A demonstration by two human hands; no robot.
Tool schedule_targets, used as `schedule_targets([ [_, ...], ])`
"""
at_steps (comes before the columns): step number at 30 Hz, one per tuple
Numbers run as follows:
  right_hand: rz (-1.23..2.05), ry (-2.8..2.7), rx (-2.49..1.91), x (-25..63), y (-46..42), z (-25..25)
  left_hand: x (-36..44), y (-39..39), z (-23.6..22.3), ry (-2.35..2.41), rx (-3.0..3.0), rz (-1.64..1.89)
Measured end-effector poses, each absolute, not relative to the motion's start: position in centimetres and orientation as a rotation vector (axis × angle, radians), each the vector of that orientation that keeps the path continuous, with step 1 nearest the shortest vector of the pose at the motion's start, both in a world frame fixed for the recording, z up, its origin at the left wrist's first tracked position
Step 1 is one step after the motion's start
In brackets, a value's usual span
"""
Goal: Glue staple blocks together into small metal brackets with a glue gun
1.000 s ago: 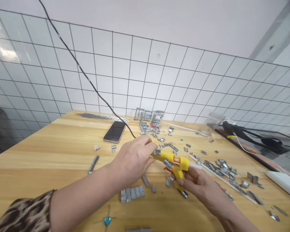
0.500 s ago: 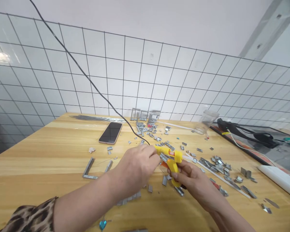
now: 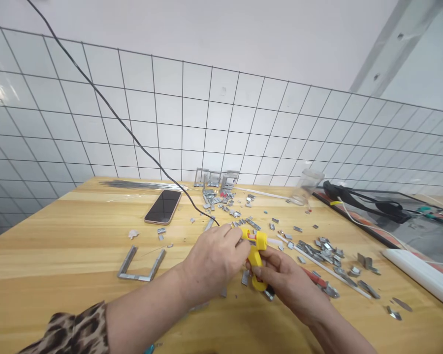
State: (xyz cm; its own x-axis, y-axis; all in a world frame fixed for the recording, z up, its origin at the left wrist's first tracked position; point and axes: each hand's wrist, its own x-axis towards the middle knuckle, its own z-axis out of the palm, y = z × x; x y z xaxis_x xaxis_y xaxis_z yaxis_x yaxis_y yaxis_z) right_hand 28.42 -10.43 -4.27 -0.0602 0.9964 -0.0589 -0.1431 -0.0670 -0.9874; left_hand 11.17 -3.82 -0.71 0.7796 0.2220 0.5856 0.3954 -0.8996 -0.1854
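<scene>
My right hand [image 3: 284, 275] is closed round the yellow hot glue gun [image 3: 257, 246], gripping its handle from the right. A whitish glue stick [image 3: 276, 242] sticks out at the gun's right end. My left hand [image 3: 219, 253] is closed with curled fingers, covering the gun's left end; what those fingers pinch is hidden. A black cord [image 3: 147, 152] runs down from the upper left to behind my left hand. Left of my forearm lies a U-shaped frame [image 3: 136, 278] of grey metal strips. Small grey metal pieces [image 3: 244, 278] lie under the gun.
A phone [image 3: 163, 206] lies at the back left, near a bundle of thin metal rods [image 3: 140, 185]. Small metal frames [image 3: 214, 178] stand by the wire grid. Many metal bits [image 3: 325, 250], red-handled pliers [image 3: 317, 279], a clear plastic cup [image 3: 306, 187] and a white bar [image 3: 421, 275] are at right.
My left hand has shifted over the glue gun, hiding more of its left end and the grey metal piece seen there before. The view has moved slightly; the U-shaped frame is now fully visible.
</scene>
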Motion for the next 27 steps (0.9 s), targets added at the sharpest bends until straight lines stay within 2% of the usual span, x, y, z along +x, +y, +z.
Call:
schedule_targets([
  [4,1.32,-1.076,-1.119,28.6,-10.3,-4.2,11.0,-4.0,-0.9,-0.52,-2.707,-0.714],
  [11,0.806,-1.019,-1.268,31.0,-9.8,-4.6,9.9,-4.6,-1.7,-0.738,-2.945,-0.186],
  [16,0.592,-1.17,-1.334,31.3,-9.8,-4.7,9.7,-4.7,-2.5,-0.888,-3.035,-0.076],
  [20,0.42,-1.351,-1.324,31.2,-9.9,-4.3,8.9,-5.5,-2.1,-0.939,-3.11,-0.093],
  [23,0.601,-1.306,-1.219,31.5,-10.1,-4.1,7.4,-5.6,-1.9,-1.123,-3.21,-0.214],
  [27,0.831,-1.154,-1.102,31.8,-10.3,-3.8,4.9,-4.6,-2.0,-1.404,-3.197,-0.599],
])
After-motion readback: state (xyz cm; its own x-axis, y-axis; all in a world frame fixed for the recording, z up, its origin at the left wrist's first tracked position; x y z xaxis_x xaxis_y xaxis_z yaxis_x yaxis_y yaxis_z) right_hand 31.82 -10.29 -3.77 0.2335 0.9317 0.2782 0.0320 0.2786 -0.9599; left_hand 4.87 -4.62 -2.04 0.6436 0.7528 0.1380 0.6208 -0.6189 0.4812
